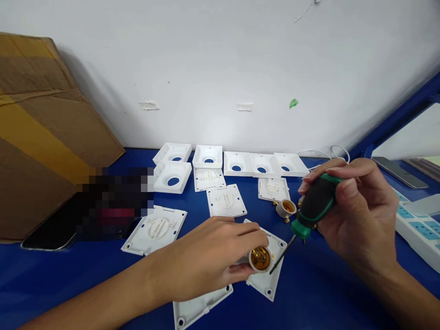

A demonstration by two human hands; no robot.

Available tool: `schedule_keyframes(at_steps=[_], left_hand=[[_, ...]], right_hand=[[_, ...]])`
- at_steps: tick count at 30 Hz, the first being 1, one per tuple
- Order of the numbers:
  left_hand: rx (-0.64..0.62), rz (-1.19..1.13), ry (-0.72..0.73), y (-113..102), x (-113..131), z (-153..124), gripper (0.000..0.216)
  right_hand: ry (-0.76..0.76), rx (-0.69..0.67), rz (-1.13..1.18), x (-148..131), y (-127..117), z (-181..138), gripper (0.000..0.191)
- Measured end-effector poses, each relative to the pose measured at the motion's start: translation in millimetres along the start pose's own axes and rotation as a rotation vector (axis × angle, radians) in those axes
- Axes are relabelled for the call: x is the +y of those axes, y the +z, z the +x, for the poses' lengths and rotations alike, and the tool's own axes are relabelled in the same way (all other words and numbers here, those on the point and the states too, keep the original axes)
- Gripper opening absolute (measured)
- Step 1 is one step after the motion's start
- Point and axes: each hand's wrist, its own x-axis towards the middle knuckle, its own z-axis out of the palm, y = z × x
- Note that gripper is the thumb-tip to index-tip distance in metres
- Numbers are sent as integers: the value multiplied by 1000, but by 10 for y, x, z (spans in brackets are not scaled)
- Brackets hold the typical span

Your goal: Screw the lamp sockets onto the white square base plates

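My left hand [227,250] is closed around a white lamp socket [260,259] with a brass-coloured inside, its opening turned up toward me. Under it lies a white square base plate [270,284]. My right hand [360,215] grips a screwdriver [314,204] with a black and green handle. The screwdriver's dark shaft slants down to the left, and its tip is close to the socket's right side; whether they touch I cannot tell. Another lamp socket [286,209] stands behind, left of the screwdriver handle. A second base plate [199,305] is partly hidden by my left forearm.
White square covers with round holes [237,164] line the wall. More base plates [227,200] lie in front of them on the blue table [137,284]. A cardboard box [41,137] stands at left, a power strip [419,229] at right, a phone [400,173] behind it.
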Motion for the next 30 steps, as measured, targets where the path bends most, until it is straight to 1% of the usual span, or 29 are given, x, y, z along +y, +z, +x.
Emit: schedule_keyframes(at_steps=[3,6,12,16,19,22,25,27,30], left_hand=[[-3,-25,0,5,-7,-5,21],[-3,-43,-11,11,-7,-5,23],[-15,-87,-33,21,-14,-3,23],[-18,-110,-35,31,-21,-3,20],[-30,-122,-34,38,-23,-5,22],[-18,-123,-28,39,-26,-8,25],[-20,-134,-24,33,-25,-7,22],[-31,-146,-24,27,-21,-2,19],[-38,-151,-23,22,-16,6,20]], right_hand=[[-58,-11,-21,-6,17,-36,4],[-88,-34,18,-9,34,-74,6],[-109,-14,12,7,70,-136,7],[-136,-5,-9,20,75,-137,7],[-164,5,-32,31,72,-132,7],[-200,-36,-39,44,79,-156,12],[-218,-83,-35,57,97,-200,15],[-219,-90,-31,64,107,-218,15],[-258,-104,-19,73,112,-212,16]])
